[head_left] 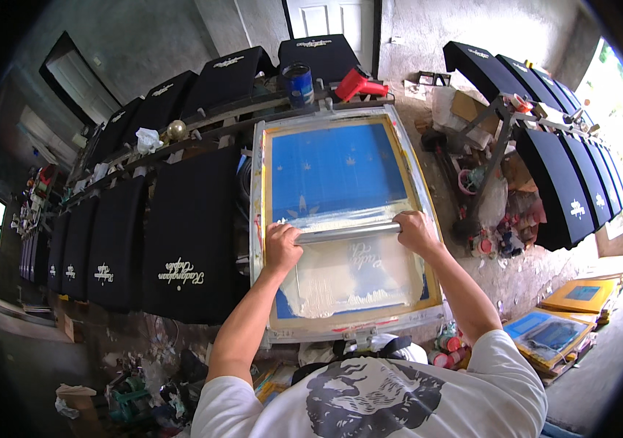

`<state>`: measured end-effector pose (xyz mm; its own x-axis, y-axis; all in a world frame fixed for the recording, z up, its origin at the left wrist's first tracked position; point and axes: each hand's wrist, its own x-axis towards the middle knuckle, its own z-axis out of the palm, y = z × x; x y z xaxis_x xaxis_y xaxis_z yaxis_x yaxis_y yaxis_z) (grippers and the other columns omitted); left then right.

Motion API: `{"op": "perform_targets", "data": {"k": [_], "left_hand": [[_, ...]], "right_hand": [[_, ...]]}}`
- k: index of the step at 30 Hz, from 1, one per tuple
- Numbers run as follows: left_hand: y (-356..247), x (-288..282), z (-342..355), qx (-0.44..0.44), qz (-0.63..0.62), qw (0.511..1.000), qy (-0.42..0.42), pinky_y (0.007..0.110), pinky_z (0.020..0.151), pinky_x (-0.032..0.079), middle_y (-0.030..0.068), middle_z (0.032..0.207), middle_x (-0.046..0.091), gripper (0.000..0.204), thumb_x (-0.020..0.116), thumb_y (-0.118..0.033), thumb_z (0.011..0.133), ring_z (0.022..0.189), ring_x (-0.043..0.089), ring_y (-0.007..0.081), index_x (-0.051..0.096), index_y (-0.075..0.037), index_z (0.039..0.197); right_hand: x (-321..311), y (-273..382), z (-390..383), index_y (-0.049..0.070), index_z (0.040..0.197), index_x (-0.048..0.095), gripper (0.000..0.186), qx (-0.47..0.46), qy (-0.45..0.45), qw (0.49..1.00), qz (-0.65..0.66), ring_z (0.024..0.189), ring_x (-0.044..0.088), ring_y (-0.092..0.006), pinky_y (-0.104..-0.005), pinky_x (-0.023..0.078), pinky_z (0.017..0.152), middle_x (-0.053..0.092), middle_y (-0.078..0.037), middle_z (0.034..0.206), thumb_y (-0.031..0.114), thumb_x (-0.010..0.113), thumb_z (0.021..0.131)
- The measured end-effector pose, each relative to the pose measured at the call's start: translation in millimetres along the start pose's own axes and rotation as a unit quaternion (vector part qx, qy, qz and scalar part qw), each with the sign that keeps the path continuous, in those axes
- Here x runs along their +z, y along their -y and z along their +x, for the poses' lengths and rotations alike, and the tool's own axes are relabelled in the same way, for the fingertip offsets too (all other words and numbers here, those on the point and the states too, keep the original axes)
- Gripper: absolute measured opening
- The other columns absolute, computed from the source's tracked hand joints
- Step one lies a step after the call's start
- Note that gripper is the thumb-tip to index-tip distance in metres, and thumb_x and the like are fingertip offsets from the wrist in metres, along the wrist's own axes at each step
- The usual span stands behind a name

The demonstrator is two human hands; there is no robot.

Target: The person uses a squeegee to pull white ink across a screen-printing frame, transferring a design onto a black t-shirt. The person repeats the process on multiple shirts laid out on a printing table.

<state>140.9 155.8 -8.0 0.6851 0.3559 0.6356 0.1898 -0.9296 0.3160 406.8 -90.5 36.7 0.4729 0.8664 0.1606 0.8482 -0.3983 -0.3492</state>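
A screen-printing frame (259, 182) lies in front of me, its mesh (333, 164) blue with small leaf shapes in the far part. Across the mesh runs a squeegee (348, 233) with a metal bar handle. My left hand (282, 248) is wrapped round its left end, and my right hand (416, 232) grips the right end. Cream-white ink (315, 288) coats the near half of the mesh, thick and ragged along the near edge. A streaky white band also shows just beyond the squeegee. Its blade and whatever is under the frame are hidden.
Black fabric pieces (191, 226) with white lettering drape over boards at left, behind and at right. Beyond the frame stand a blue can (297, 84) and a red heat gun (360, 86). Yellow-framed screens (581, 296) lie at lower right. Clutter (151, 387) covers the lower-left floor.
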Motion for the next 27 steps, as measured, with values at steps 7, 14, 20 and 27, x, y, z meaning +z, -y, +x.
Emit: {"op": "perform_targets", "data": {"k": [7,14,20,27], "left_hand": [[10,24,5,-0.044,0.009,0.999,0.021,0.041,0.083,0.048,0.0077,0.079,0.069,0.026,0.064,0.005,0.06,0.081,0.065,0.0314,0.071,-0.006,0.083],[-83,-38,-113,-0.04,-0.027,0.998,0.036,0.043,0.087,0.047,0.0075,0.091,0.071,0.028,0.069,0.004,0.062,0.083,0.066,0.0257,0.073,-0.006,0.088],[-112,-59,-136,-0.03,-0.055,0.997,0.036,0.045,0.089,0.044,0.0037,0.091,0.069,0.029,0.068,0.005,0.062,0.08,0.063,0.0254,0.072,-0.008,0.089],[-119,-79,-116,-0.048,-0.038,0.997,0.051,0.047,0.094,0.043,0.002,0.082,0.069,0.027,0.065,0.006,0.061,0.08,0.066,0.0212,0.069,-0.009,0.084]], "right_hand": [[11,-21,28,0.009,0.094,0.077,0.029,-0.003,0.007,1.0,0.02,0.089,0.07,-0.0371,-0.0475,0.056,0.079,0.074,-0.016,0.095,-0.003,0.063,0.071],[16,-7,-117,0.006,0.096,0.073,0.035,-0.04,0.025,0.997,0.056,0.095,0.069,-0.0325,-0.0441,0.058,0.081,0.073,-0.011,0.101,-0.004,0.066,0.064],[0,29,-172,0.004,0.089,0.068,0.028,-0.085,-0.076,0.991,0.07,0.088,0.069,-0.0317,-0.0423,0.057,0.078,0.071,-0.01,0.093,-0.002,0.068,0.061],[-37,38,-165,0.003,0.089,0.067,0.027,-0.067,0.017,0.997,0.043,0.086,0.068,-0.0313,-0.042,0.056,0.078,0.069,-0.011,0.089,-0.001,0.068,0.062]]}}
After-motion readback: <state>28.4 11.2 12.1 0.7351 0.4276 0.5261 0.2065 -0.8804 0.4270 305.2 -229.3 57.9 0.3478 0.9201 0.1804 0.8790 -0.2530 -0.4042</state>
